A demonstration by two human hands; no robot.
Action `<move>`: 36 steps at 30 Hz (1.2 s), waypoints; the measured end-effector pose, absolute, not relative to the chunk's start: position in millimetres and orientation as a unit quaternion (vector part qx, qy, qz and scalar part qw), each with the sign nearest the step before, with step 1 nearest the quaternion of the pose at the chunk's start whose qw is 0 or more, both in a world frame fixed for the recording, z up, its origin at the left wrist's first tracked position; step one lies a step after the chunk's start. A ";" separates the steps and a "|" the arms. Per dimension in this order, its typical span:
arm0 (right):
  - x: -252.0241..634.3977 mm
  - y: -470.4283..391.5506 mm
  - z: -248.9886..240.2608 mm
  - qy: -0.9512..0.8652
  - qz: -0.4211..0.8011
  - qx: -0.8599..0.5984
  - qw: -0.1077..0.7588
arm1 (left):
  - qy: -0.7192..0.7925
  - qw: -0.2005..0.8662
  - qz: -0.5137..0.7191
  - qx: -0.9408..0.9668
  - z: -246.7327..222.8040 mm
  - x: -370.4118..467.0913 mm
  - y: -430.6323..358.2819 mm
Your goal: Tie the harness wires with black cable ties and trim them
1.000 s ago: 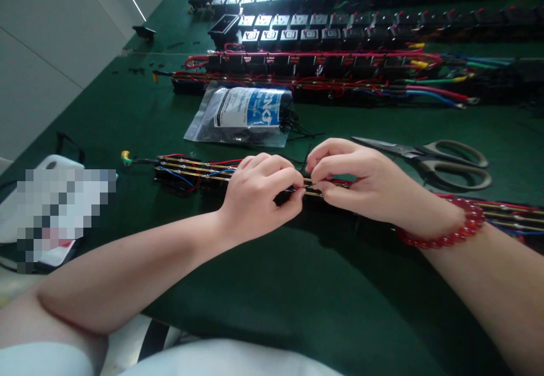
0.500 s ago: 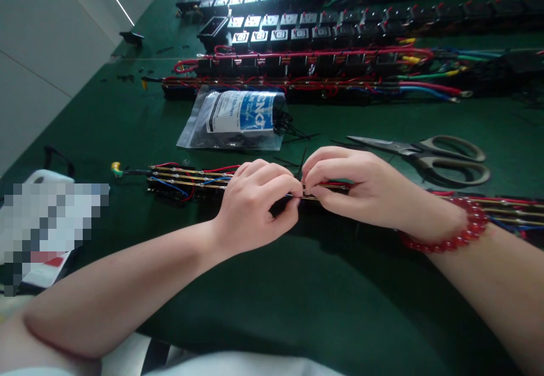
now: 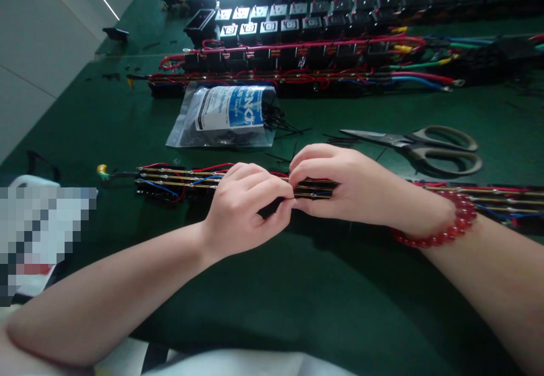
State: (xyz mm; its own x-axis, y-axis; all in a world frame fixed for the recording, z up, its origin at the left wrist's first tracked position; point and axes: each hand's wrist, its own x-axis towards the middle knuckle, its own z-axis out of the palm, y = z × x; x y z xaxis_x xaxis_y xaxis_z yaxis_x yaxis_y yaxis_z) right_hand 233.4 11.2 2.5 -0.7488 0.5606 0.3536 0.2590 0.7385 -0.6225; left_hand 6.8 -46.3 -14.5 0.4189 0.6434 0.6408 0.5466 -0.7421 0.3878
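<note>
A long strip of black sockets with brass bars and red and blue wires lies across the table in front of me. My left hand rests over its middle, thumb and forefinger pinched at the near edge; what lies between them is hidden. My right hand arches over the strip just beside it, closed, its thumb at the near edge touching the left fingertips. A thin black cable tie pokes up at the far side by the right fingertips. The brass bars show under the right palm.
Scissors lie behind my right hand. An open plastic bag spills black cable ties toward its right. Further back lie several wired socket strips. A blurred-out white object sits at the left edge of the green table.
The whole view has shifted slightly. My right thumb has come down to the near edge of the strip, and the right hand has opened wider over the bars. The left hand keeps its pinch.
</note>
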 end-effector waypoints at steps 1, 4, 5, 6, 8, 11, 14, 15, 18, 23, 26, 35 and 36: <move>233.5 11.3 2.4 -0.893 0.277 -0.229 0.271 | 0.350 0.054 0.406 0.842 -14.3 6.9 -46.6; 233.6 10.8 2.5 -0.894 0.274 -0.230 0.270 | 0.337 0.034 0.405 0.849 -14.0 7.8 -47.5; 233.5 10.4 2.6 -0.895 0.272 -0.231 0.268 | 0.332 0.025 0.406 0.851 -13.9 8.0 -48.0; 233.3 10.1 2.8 -0.896 0.270 -0.233 0.266 | 0.329 0.015 0.408 0.852 -13.8 8.2 -48.4; 232.8 9.3 3.1 -0.897 0.267 -0.234 0.264 | 0.324 -0.006 0.406 0.854 -13.5 7.9 -49.3; 232.2 8.2 3.2 -0.896 0.267 -0.235 0.264 | 0.319 -0.030 0.395 0.861 -13.0 6.1 -49.9; 232.0 7.4 2.9 -0.897 0.262 -0.238 0.266 | 0.304 -0.057 0.389 0.867 -12.7 4.2 -49.1; 231.9 7.3 2.8 -0.897 0.262 -0.239 0.265 | 0.297 -0.065 0.389 0.870 -12.5 3.7 -48.5; 232.0 7.2 2.8 -0.895 0.267 -0.241 0.262 | 0.278 -0.085 0.390 0.874 -11.8 3.3 -47.0; 231.9 7.0 3.6 -0.893 0.277 -0.243 0.258 | 0.267 -0.096 0.402 0.871 -10.5 4.5 -46.4; 231.6 7.2 3.5 -0.894 0.276 -0.245 0.255 | 0.256 -0.098 0.401 0.874 -9.6 4.4 -47.0; 232.0 7.5 0.1 -0.902 0.257 -0.244 0.247 | 0.205 -0.109 0.386 0.893 -8.3 2.2 -48.5; 232.2 7.3 -0.3 -0.902 0.255 -0.246 0.246 | 0.202 -0.108 0.383 0.895 -8.1 2.4 -48.8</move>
State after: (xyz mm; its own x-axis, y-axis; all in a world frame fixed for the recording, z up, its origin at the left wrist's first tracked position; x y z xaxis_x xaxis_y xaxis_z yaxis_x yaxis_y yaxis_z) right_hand 232.2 7.3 -0.3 -0.7577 0.5693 0.3191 0.3177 0.7488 -0.5817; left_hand 2.4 -48.8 -8.1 0.6257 0.2778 0.7289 0.4438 -0.8953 -0.0397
